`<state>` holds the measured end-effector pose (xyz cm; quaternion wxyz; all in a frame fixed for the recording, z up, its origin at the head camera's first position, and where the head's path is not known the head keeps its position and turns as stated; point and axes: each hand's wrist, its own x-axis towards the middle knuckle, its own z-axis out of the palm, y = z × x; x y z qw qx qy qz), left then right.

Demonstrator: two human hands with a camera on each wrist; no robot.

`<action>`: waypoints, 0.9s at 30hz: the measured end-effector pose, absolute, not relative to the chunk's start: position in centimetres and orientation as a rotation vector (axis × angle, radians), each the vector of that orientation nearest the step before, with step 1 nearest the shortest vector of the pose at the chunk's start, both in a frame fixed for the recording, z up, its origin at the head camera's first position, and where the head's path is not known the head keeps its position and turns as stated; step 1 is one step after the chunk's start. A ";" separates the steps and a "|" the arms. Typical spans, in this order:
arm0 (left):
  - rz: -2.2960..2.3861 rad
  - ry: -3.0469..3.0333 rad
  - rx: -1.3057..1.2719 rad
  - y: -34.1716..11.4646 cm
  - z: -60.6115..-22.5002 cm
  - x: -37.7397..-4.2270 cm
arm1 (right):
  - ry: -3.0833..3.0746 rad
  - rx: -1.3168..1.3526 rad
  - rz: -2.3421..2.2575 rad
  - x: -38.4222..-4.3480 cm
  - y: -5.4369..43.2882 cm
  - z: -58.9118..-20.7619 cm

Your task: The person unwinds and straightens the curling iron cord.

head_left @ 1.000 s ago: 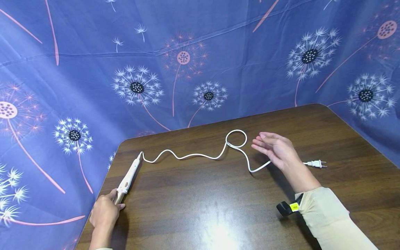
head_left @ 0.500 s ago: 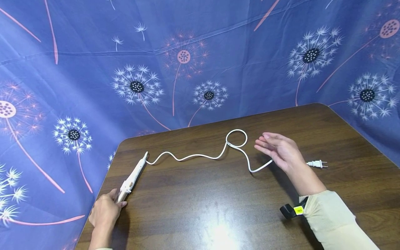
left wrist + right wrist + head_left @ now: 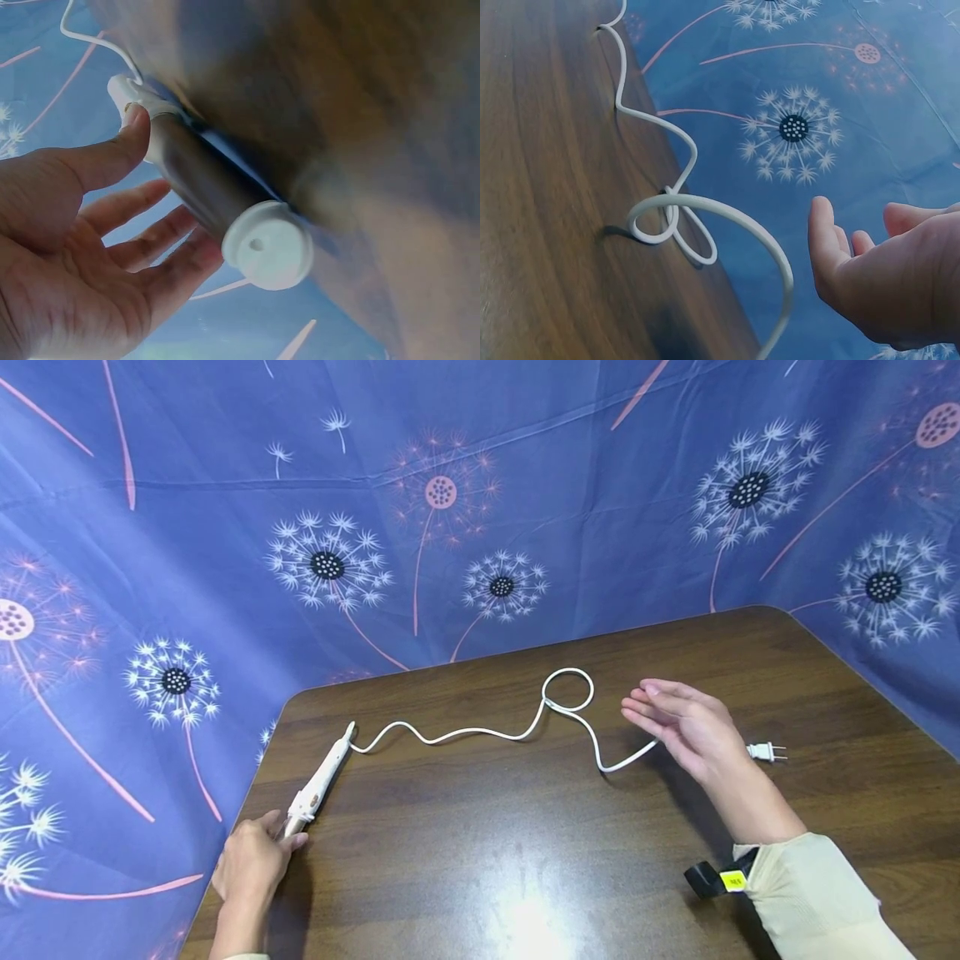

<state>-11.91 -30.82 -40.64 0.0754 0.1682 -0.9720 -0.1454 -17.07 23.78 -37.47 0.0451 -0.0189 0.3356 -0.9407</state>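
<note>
A white curling iron with a shiny metallic barrel lies at a slant on the left side of the wooden table, handle pointing to the back. My left hand holds it by the barrel, thumb on one side and fingertips on the other. The white end cap shows in the left wrist view. From the handle a white cord runs right in waves, with one loop in it. My right hand hovers above the cord near the plug, fingers extended, holding nothing. It hides a stretch of cord.
A dark brown wooden table fills the foreground. Behind it hangs a blue cloth printed with dandelions. A black wrist device with a yellow label is strapped by the right sleeve.
My right hand has moved a little to the right. In my left hand the curling iron has turned slightly, its cord end shifting right. The cord's loop has kept its place.
</note>
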 end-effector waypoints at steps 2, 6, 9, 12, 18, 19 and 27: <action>-0.443 -2.895 0.478 -30.6 -40.5 -12.0 | 1.033 -0.069 -2.874 -16.6 24.0 -37.4; -0.468 -2.860 0.463 -30.1 -40.3 -12.3 | 1.078 -0.095 -2.861 -15.6 24.6 -37.6; -0.481 -2.829 0.468 -29.8 -40.2 -12.6 | 1.133 -0.102 -2.842 -14.8 25.0 -37.9; -0.485 -2.787 0.471 -29.6 -40.2 -12.8 | 1.216 -0.081 -2.816 -14.2 25.3 -38.3; -0.464 -2.729 0.409 -29.4 -40.3 -13.3 | 1.371 0.050 -2.765 -13.0 25.8 -39.3; -0.458 -2.731 0.387 -29.4 -40.4 -13.3 | 1.390 0.087 -2.758 -12.8 25.9 -39.5; -0.435 -2.758 0.049 -29.1 -40.8 -14.0 | 1.107 0.167 -2.725 -12.2 25.9 -41.3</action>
